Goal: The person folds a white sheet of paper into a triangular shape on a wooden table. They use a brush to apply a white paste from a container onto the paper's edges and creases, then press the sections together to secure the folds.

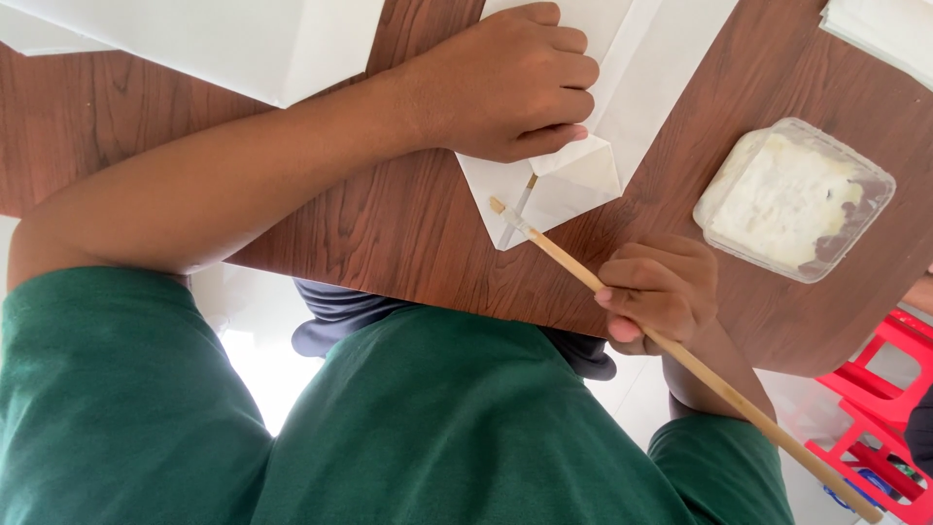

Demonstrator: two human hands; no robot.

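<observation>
On the wooden desk [408,224], the left grip [505,83] presses fisted on a folded white paper bag [583,175]; the right grip [656,292], at four o'clock from it, clasps a wooden brush [583,277], its tip touching the bag. A tub of paste [792,199] sits at three o'clock.

Daylight scene, bright, soft, even. White paper [622,58] near top edge nearly blown out, folds hard to read. Floor patch [255,340] below table edge overexposed, glaring white. Wood table [389,224] well exposed, grain crisp. Soft shadow lay under left hand [505,83] and along forearm; faint shadow beside wooden stick [680,350]. Right hand [661,292] sharp, no motion blur. Green shirt [437,428] close to lens, slightly soft. Mild wide-angle stretch at corners. Red stool [889,399] at right edge a bit soft.
</observation>
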